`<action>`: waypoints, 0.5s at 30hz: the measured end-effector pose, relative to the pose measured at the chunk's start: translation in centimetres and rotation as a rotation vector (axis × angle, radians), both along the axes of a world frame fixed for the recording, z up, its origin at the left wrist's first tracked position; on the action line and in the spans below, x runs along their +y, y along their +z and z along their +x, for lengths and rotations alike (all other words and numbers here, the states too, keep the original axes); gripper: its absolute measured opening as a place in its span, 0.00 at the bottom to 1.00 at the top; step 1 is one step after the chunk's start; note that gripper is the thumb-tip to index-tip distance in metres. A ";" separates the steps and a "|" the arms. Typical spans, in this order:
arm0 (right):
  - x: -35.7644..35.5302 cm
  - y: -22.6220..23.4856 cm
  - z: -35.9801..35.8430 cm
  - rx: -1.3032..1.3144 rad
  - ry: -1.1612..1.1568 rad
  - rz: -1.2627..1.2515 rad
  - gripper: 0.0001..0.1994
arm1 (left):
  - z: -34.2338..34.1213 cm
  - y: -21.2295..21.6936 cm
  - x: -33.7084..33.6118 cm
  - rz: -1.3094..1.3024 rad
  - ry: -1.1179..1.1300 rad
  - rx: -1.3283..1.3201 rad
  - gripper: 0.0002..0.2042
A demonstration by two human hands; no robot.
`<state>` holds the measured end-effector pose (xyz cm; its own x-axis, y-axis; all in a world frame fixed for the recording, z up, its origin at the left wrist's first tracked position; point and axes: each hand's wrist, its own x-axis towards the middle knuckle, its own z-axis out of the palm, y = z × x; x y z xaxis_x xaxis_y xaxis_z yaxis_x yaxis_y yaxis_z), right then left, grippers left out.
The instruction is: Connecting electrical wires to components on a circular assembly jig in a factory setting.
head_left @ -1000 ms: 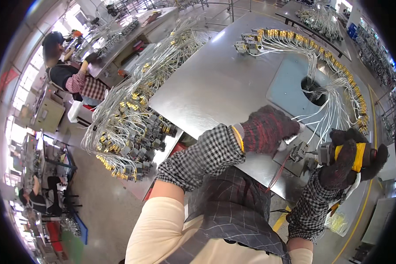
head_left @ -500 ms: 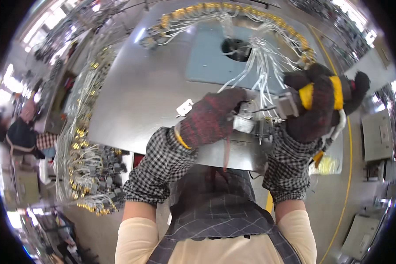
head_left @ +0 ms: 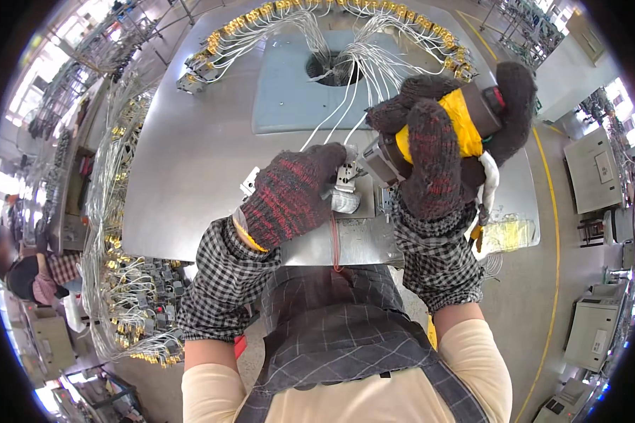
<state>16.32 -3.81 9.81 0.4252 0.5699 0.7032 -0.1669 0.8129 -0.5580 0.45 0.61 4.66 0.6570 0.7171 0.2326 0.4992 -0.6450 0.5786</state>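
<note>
Working near table edge (head_left: 190,250), R hand (head_left: 437,151) gripping driver (head_left: 466,120)

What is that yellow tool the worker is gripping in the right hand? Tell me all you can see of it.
The yellow tool looks like a handheld power driver: a yellow plastic body, a dark rear cap with a red spot, and a grey metal nose pointing left and down. The right hand, in a dark knitted glove, wraps around its middle. The nose reaches toward a small metal part that the left hand steadies on the steel table; whether they touch is unclear.
</note>
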 end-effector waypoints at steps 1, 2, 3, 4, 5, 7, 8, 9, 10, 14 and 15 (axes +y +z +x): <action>0.0 0.0 -0.1 0.007 0.006 0.040 0.38 | -0.1 0.1 -0.2 0.056 0.007 0.035 0.27; 0.2 0.0 0.2 0.006 0.001 0.040 0.38 | -0.2 0.2 -0.2 0.113 0.010 0.070 0.26; 0.5 -0.1 0.9 0.042 0.099 0.086 0.38 | -0.2 0.2 -0.3 0.112 0.006 0.068 0.26; 0.9 -0.2 1.5 0.078 0.198 0.132 0.38 | -0.3 0.2 -0.3 0.106 0.003 0.059 0.26; 0.9 -0.3 1.9 0.116 0.297 0.174 0.38 | -0.3 0.1 -0.4 0.096 0.001 0.052 0.25; 0.6 -0.8 1.7 0.007 0.079 0.072 0.38 | 0.2 -0.2 -0.2 0.066 0.001 0.073 0.25; 0.5 -1.1 1.3 -0.102 -0.131 -0.022 0.37 | 0.4 -0.4 0.0 0.045 0.009 0.096 0.25; 0.1 0.3 -0.5 0.135 -0.038 -0.042 0.37 | 0.4 -0.4 0.0 0.044 0.012 0.097 0.25; 0.2 0.3 -0.6 0.098 -0.004 -0.049 0.37 | 0.3 -0.4 0.0 0.041 0.023 0.091 0.25; 0.4 -0.5 -0.4 -0.006 0.039 -0.033 0.38 | 0.2 0.2 -0.3 -0.072 0.057 0.060 0.28; 1.0 -1.2 0.3 -0.039 0.041 -0.016 0.38 | 0.2 0.3 -0.3 -0.069 0.057 0.058 0.28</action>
<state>16.65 -2.80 8.56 0.3732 0.5976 0.7096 -0.1779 0.7968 -0.5775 0.63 0.31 4.99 0.6255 0.7667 0.1443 0.5680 -0.5744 0.5895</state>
